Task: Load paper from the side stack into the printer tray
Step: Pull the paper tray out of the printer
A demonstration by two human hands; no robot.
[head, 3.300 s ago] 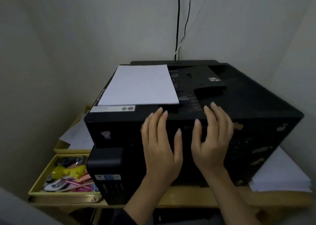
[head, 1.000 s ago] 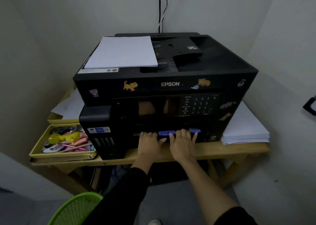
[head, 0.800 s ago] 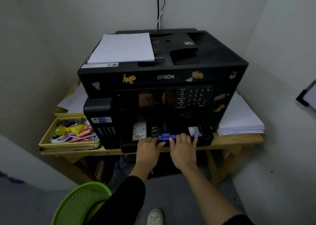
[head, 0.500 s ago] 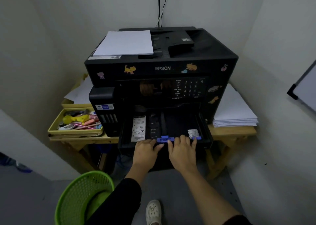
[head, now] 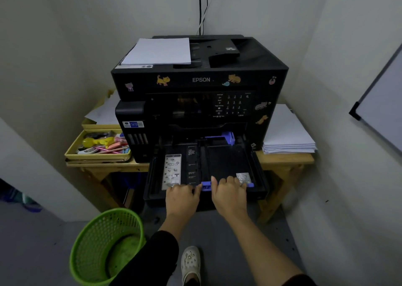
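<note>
A black Epson printer [head: 200,81] stands on a wooden table. Its black paper tray [head: 226,161] is pulled far out at the front and holds no paper; blue guides sit at its back and front. My left hand [head: 181,197] and my right hand [head: 229,194] both grip the tray's front edge, fingers curled over it. The side stack of white paper [head: 287,133] lies on the table to the right of the printer. A single white sheet [head: 158,50] rests on the printer's top left.
A yellow tray of stationery [head: 97,146] sits left of the printer, with loose paper behind it. A green mesh bin [head: 104,242] stands on the floor at lower left. Walls close in on both sides. My shoe [head: 191,261] is below the tray.
Both hands went from the printer's top down to the tray front and pulled it toward me; the tray has slid out steadily and is now far out.
</note>
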